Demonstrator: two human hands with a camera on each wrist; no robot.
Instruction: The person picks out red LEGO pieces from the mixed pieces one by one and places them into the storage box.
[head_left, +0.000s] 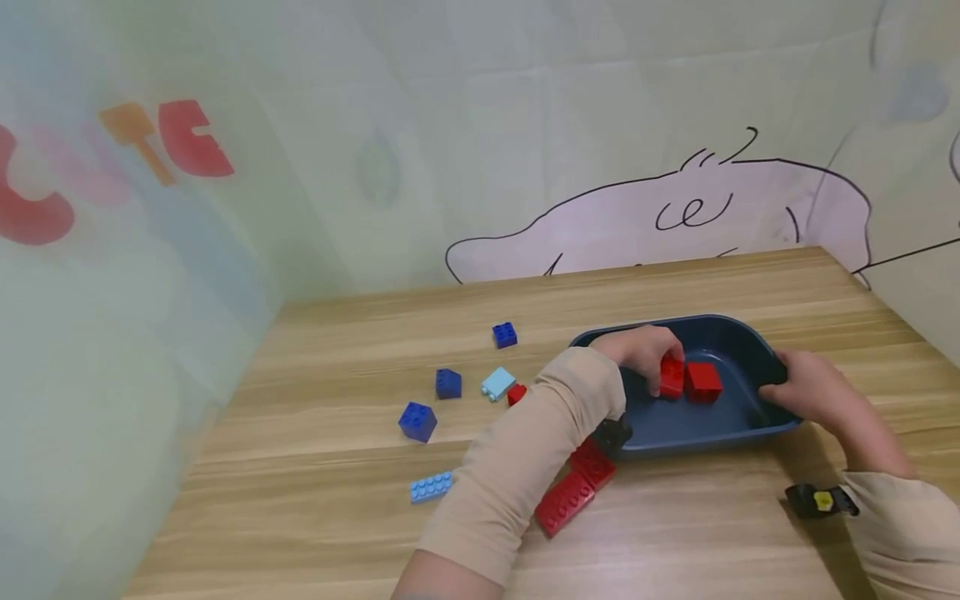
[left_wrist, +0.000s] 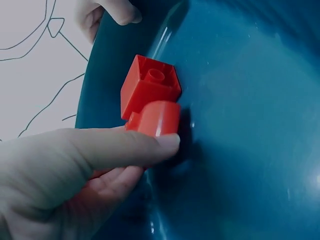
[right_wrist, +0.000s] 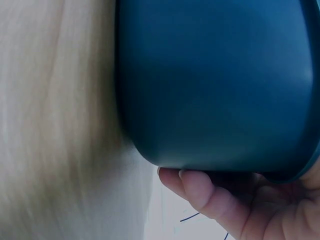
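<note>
Inside the dark blue basin (head_left: 675, 429), my left hand (head_left: 643, 354) pinches a red toy brick (head_left: 672, 377) between thumb and fingers. That brick shows a rounded side in the left wrist view (left_wrist: 162, 117). Beside it in the basin lies a second red brick (head_left: 703, 383), its hollow underside showing in the left wrist view. My right hand (head_left: 813, 387) grips the basin's right end, thumb over the rim and fingers against the outer wall; in the right wrist view those fingers (right_wrist: 210, 197) press on the outside.
Left of the basin lie blue bricks (head_left: 417, 422), a light blue brick (head_left: 498, 383) and a longer light blue one (head_left: 431, 487). Red bricks (head_left: 565, 502) lie by the left forearm, which partly covers another small red piece (head_left: 516, 394). A printed cloth wall stands behind the wooden table (head_left: 337, 367).
</note>
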